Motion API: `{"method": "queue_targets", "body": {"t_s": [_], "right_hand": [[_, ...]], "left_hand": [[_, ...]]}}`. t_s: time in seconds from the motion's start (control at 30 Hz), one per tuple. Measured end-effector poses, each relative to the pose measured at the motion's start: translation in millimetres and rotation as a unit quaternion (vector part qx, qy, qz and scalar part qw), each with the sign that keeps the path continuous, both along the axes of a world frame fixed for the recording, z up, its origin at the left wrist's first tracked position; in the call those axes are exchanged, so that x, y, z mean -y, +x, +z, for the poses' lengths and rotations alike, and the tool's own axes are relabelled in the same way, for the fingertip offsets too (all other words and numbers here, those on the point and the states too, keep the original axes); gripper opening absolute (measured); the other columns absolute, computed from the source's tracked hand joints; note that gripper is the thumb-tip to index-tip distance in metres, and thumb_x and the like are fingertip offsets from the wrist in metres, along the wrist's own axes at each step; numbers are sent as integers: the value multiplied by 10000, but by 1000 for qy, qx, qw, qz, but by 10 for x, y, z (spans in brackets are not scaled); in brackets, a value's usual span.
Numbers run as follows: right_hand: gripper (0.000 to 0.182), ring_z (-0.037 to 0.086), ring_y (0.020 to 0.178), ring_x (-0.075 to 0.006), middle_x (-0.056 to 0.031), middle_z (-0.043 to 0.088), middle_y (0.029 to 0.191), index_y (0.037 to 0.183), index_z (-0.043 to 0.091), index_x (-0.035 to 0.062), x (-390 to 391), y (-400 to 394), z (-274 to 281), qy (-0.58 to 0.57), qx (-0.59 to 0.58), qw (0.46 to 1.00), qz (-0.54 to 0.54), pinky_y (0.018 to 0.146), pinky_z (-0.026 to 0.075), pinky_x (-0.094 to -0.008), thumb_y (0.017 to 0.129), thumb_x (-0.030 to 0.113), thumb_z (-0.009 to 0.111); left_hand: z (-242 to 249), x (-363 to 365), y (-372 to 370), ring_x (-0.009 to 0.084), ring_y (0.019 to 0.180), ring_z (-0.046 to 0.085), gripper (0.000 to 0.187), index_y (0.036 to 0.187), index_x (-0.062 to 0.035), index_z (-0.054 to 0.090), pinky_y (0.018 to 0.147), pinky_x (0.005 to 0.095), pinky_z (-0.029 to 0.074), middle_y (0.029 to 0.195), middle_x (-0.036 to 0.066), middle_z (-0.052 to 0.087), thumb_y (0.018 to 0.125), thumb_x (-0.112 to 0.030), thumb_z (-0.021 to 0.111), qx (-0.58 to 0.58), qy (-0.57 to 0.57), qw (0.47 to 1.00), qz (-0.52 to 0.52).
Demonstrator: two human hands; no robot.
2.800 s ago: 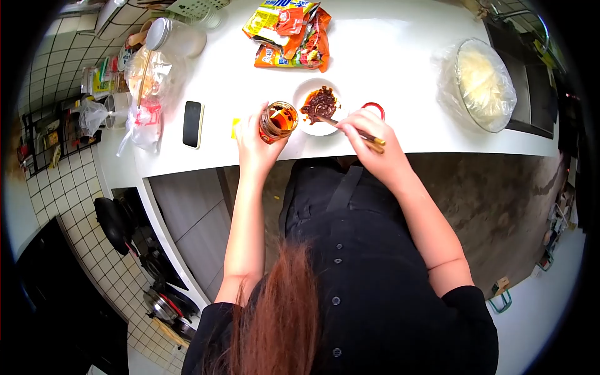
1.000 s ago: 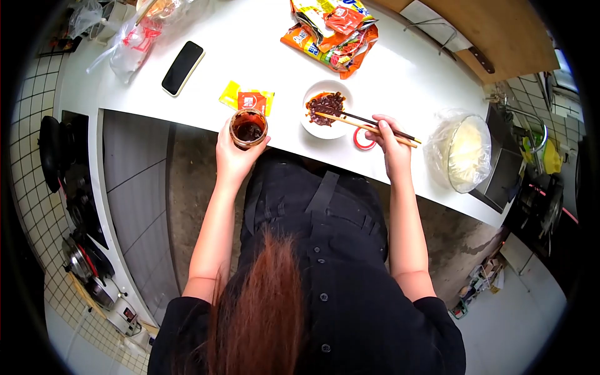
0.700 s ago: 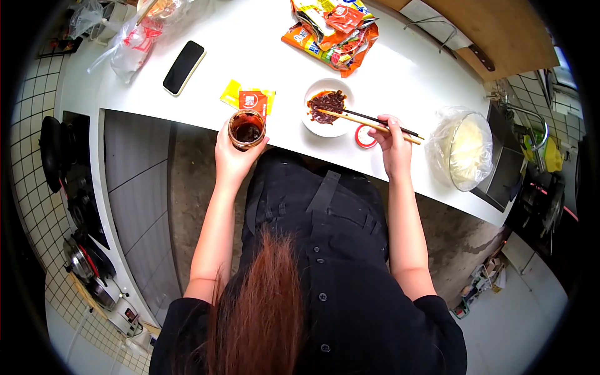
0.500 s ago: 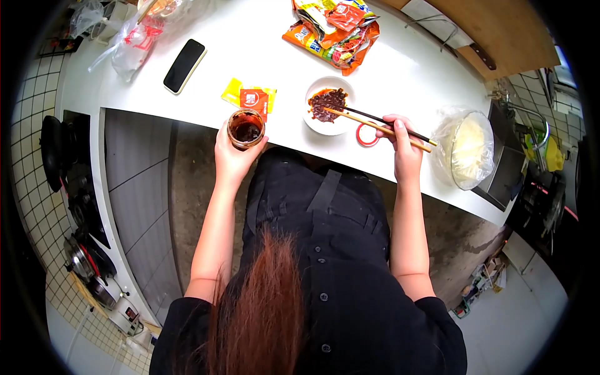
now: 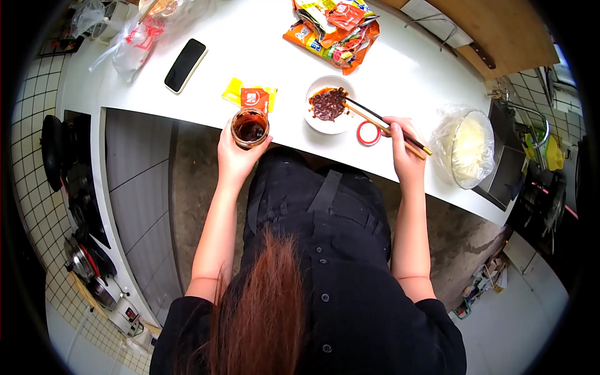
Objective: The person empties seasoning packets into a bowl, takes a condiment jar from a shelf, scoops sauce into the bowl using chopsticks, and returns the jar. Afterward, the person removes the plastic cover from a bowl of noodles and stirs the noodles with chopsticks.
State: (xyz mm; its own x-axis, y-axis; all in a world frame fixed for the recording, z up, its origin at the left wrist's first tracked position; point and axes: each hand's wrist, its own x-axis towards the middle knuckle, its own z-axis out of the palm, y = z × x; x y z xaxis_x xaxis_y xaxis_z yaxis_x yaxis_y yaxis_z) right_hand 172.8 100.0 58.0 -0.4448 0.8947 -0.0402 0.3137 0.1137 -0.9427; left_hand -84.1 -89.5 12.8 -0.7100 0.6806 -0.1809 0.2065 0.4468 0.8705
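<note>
my left hand [image 5: 236, 156] is curled round an open glass jar [image 5: 250, 119], thumb on its right side and fingers on its left, the mouth facing up and dark red sauce smeared inside; how much is left, i can't tell. my right hand [image 5: 409, 150] is closed lightly on a pair of chopsticks [image 5: 375, 115], one dark and one pale, pinched near their back ends and slanting up to the left. their tips are close together over the right side of a small white bowl [image 5: 326, 127], at the edge of the chunky dark red sauce [image 5: 326, 106] in it; i can't tell if they touch it. the bowl sits on the white counter [image 5: 250, 50], between my two hands and a little beyond them. a red-rimmed lid [image 5: 369, 133] lies just beside it, near my right fingers. yellow and red sachets [image 5: 255, 98] lie just past the jar, with a phone [image 5: 185, 66] farther left. beyond the bowl are bright food packets [image 5: 337, 40], and to the right of my right hand stands a plastic-wrapped glass bowl [image 5: 470, 150] with something pale inside.
</note>
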Motion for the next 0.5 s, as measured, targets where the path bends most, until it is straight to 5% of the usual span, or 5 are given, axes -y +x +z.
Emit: {"method": "queue_targets", "body": {"t_s": [0.07, 0.13, 0.43, 0.5], "right_hand": [[160, 644, 770, -151, -101, 660, 891, 965, 686, -31, 19, -28, -47, 42, 27, 998, 30, 726, 515, -272, 961, 50, 549], [161, 640, 780, -141, -91, 652, 877, 969, 688, -32, 76, -80, -10, -48, 16, 998, 38, 741, 507, -262, 962, 55, 553], [246, 654, 760, -167, -96, 630, 888, 1031, 658, -42, -119, 217, -216, -217, -138, 961, -107, 767, 558, -294, 999, 161, 523], [243, 654, 755, -169, -95, 630, 889, 1034, 659, -47, -159, 269, -251, -193, -91, 971, -105, 764, 562, -298, 995, 157, 531]], "left_hand": [[-13, 2, 11, 238, 1024, 643, 593, 1148, -22, 592, 903, 354, 508, 1083, 121, 650, 649, -167, 877, 0, 4, 1000, -4], [-42, 11, 13, 237, 1027, 643, 592, 1147, -22, 592, 904, 354, 508, 1083, 122, 651, 649, -168, 878, 1, 9, 1000, -6], [-58, 79, -4, 252, 1026, 641, 598, 1144, -20, 592, 906, 363, 506, 1088, 131, 645, 646, -183, 880, 0, 9, 1000, -6], [-55, 95, -8, 253, 1025, 642, 600, 1144, -20, 593, 904, 363, 507, 1087, 133, 644, 646, -186, 881, -7, 5, 1000, -3]]}}
